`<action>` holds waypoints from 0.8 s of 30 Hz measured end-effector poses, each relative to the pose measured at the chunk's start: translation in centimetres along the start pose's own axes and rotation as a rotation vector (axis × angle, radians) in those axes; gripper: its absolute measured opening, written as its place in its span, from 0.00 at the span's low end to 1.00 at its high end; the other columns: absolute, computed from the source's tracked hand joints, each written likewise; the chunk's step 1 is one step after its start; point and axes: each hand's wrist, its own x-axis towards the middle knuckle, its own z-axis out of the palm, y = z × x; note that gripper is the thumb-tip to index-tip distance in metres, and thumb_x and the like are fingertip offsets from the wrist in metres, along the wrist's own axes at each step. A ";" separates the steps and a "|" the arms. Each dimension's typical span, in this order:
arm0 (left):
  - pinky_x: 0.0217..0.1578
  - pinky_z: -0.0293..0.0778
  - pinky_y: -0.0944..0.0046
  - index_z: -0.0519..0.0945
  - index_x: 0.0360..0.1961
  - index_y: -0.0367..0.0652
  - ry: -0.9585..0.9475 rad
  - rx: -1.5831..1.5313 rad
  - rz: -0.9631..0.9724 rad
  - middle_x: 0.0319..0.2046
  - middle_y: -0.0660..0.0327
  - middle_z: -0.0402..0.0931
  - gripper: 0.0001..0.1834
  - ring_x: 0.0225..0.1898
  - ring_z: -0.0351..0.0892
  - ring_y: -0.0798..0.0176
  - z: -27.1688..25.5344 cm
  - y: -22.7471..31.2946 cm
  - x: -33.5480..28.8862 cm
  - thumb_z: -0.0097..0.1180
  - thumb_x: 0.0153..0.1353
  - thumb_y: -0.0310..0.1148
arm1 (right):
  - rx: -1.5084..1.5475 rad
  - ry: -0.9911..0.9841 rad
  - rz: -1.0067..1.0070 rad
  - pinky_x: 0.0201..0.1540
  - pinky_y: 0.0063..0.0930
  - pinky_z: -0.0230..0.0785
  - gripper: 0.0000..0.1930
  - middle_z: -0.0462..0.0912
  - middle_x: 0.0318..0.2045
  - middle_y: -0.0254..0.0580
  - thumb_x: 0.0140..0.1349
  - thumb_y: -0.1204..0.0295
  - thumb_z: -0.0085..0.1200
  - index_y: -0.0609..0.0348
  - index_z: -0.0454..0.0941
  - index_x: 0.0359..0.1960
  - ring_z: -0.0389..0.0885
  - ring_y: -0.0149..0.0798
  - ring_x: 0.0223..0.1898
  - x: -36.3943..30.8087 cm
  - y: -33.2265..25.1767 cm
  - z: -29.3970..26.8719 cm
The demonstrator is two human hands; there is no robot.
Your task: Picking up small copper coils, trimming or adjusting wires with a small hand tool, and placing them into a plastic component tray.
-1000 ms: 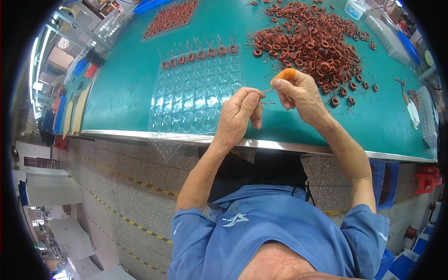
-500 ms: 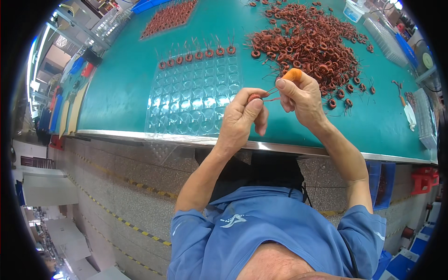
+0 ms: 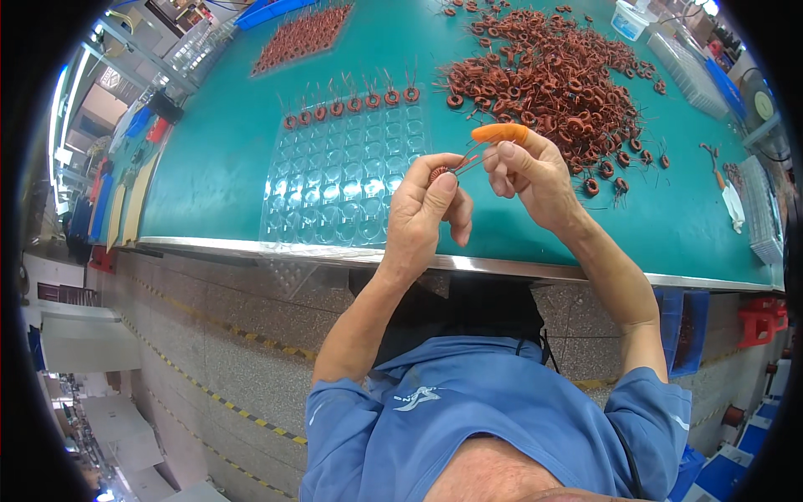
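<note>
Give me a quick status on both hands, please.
Left hand pinching a coil; right hand on its wire leads. Clear tray below, mostly unfilled.

Left hand point(image 3: 427, 213) curls over the small coil point(image 3: 437, 175), so most of that ring is covered by thumb and fingers; just a brown sliver peeks out. Its wire legs point(image 3: 470, 159) are too thin to count. The right hand point(image 3: 531, 176) has an orange cap on one fingertip point(image 3: 499, 133), hiding the tip beneath. Far across the green table point(image 3: 226, 142), the coil pile point(image 3: 552, 75) blurs into one mass, and the picture's upper rim cuts it off.
</note>
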 end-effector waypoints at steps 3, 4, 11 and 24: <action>0.18 0.67 0.70 0.69 0.52 0.36 0.005 -0.030 -0.016 0.18 0.60 0.68 0.18 0.15 0.68 0.67 0.0 0.0 0.1 0.42 0.73 0.40 | 0.154 -0.021 0.031 0.28 0.17 0.65 0.18 0.80 0.32 0.36 0.67 0.63 0.53 0.66 0.75 0.51 0.76 0.25 0.27 0.3 0.3 -0.8; 0.17 0.66 0.69 0.69 0.52 0.35 0.009 -0.056 -0.031 0.18 0.60 0.67 0.18 0.15 0.67 0.67 0.0 0.1 0.1 0.42 0.72 0.40 | 0.161 -0.039 0.013 0.30 0.18 0.67 0.19 0.80 0.35 0.37 0.68 0.64 0.51 0.66 0.75 0.53 0.77 0.25 0.30 0.5 0.4 -1.1; 0.16 0.66 0.69 0.72 0.49 0.34 -0.085 -0.325 -0.169 0.17 0.59 0.67 0.17 0.14 0.67 0.67 -1.6 0.9 0.5 0.43 0.72 0.39 | 0.300 -0.288 0.008 0.44 0.25 0.71 0.19 0.81 0.43 0.43 0.67 0.68 0.49 0.67 0.73 0.56 0.79 0.32 0.41 0.7 -0.4 -2.1; 0.14 0.62 0.69 0.73 0.46 0.34 -0.019 -0.368 -0.175 0.16 0.61 0.65 0.16 0.11 0.65 0.66 -0.4 0.5 0.0 0.42 0.71 0.38 | -0.228 -0.123 -0.153 0.42 0.24 0.72 0.12 0.83 0.33 0.38 0.66 0.68 0.55 0.64 0.81 0.44 0.79 0.29 0.36 -0.1 0.7 -0.3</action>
